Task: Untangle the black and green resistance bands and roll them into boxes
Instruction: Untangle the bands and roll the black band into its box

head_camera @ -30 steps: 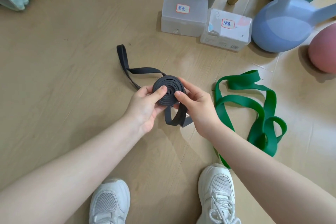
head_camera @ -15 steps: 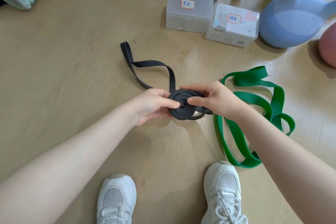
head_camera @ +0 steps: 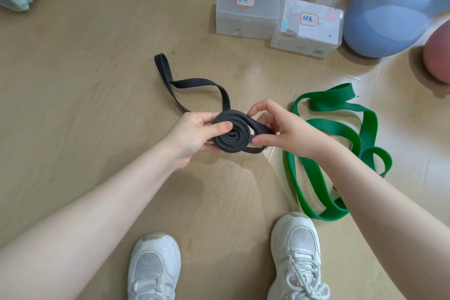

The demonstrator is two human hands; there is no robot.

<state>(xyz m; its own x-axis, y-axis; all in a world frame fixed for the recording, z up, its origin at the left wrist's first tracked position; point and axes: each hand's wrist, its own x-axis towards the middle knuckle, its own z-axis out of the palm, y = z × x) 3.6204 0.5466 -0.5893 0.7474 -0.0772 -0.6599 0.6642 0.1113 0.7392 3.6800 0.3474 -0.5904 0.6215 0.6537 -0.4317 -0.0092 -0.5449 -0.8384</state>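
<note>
Head cam: left hand [head_camera: 192, 135] pinches the black band [head_camera: 232, 135] coil, thumb flat on the spiral face, while the right hand [head_camera: 283, 129] grips the loose strand feeding in; the tail loops across the floor [head_camera: 97, 105] behind. Green band [head_camera: 341, 129] lies slack, just right of the hands. My take: keep that thumb pressing so the wraps don't spring open, and feed the strand flat, no twist. Two closed boxes sit up top, the left box [head_camera: 247, 22] labelled 黑色, the right box [head_camera: 308, 29] labelled 绿色
</note>
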